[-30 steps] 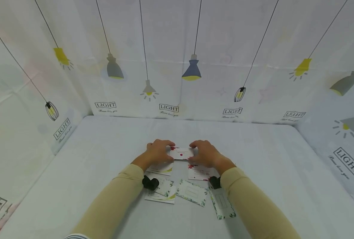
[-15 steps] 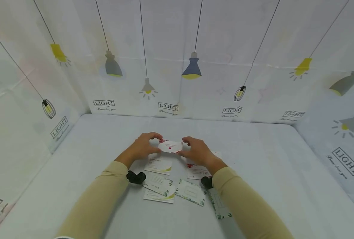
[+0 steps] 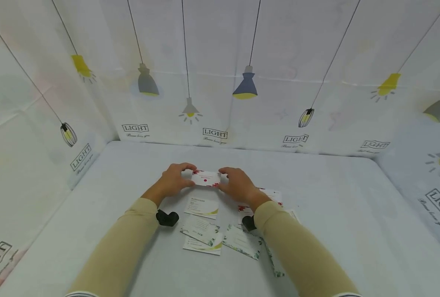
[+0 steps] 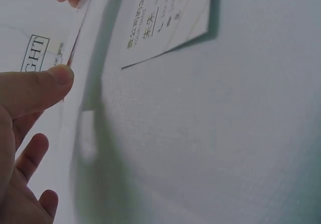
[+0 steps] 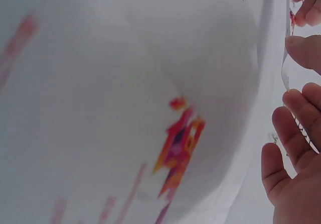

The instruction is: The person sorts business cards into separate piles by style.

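Note:
Between both hands, above the far part of the cards, is a white business card with red floral corners and a red dot. My left hand pinches its left end between thumb and fingers. At the other end, my right hand grips the card the same way. The left wrist view catches the card nearly edge-on beside the left thumb. From the right wrist, the card also shows edge-on and slightly bowed. Just below the held card lies a white card with a yellow curve.
Nearer the person lie a leaf-bordered card, overlapping a yellow-trimmed card, and a second leaf-bordered card. Red-flowered cards lie partly behind the right forearm. A lamp-printed cloth hangs behind the white table.
Both hands have carried the red-flowered card leftward and farther from the person, uncovering the yellow-trimmed card below. The grip at both ends stays the same; the head view has shifted slightly.

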{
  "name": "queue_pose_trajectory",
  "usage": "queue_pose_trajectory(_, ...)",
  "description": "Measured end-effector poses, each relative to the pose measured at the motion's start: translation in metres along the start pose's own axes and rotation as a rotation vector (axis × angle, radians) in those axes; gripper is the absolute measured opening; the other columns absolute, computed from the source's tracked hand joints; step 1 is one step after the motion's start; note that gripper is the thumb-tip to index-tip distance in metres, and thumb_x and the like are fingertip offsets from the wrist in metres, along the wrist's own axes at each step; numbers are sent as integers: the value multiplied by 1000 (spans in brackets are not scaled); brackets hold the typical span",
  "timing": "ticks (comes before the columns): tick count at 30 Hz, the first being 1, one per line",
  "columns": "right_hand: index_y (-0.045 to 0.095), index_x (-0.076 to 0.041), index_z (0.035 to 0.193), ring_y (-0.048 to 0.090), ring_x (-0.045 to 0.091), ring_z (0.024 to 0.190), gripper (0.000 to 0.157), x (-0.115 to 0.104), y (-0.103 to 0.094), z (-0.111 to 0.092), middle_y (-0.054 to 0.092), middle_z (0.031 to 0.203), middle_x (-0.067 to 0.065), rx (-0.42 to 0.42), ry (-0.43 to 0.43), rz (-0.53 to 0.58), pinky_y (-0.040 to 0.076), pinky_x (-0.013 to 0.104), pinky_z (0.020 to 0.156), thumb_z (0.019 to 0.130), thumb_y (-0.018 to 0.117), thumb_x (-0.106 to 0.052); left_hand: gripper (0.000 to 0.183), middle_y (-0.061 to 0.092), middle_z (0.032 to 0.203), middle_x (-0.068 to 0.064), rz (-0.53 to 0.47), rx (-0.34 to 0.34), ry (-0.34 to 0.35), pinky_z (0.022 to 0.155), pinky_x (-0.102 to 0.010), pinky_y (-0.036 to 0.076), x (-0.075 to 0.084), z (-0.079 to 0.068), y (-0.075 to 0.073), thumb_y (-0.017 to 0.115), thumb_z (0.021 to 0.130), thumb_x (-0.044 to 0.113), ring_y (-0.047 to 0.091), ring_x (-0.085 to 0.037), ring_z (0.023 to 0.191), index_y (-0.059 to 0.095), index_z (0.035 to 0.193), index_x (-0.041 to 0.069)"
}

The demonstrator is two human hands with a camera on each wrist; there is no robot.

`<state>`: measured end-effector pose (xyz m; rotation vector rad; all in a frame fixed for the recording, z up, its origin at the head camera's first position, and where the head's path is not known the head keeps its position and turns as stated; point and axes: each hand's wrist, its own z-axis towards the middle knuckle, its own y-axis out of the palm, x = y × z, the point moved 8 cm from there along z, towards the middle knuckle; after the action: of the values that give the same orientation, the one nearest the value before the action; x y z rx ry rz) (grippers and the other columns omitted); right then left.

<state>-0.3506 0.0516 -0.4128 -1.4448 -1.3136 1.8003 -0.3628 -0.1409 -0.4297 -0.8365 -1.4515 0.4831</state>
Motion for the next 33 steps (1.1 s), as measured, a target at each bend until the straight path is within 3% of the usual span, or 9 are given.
queue_pose_trajectory(10,54,-7,142,46,30,135,50,-7,13,15,54,144,9,-23,24,-35,32,42,112,98,66,-27,48,48,148,-13,32,-21,-3,109,-67,17,-15,11,-3,75,90,18,34,-38,141,60,135,18)
queue_pose_trajectory(19,54,-9,144,45,31,135,50,-3,23,23,55,143,10,-56,94,-23,32,46,112,98,64,-25,49,47,149,-14,45,-51,-23,111,-59,25,-23,18,0,74,91,19,36,-35,140,59,138,17)
queue_pose_trajectory(33,52,-10,145,47,31,132,51,-6,29,27,55,143,9,-66,76,-49,32,47,111,98,64,-26,52,49,147,-12,75,-55,-77,108,-60,27,-24,16,-2,71,91,19,40,-35,136,57,141,18)
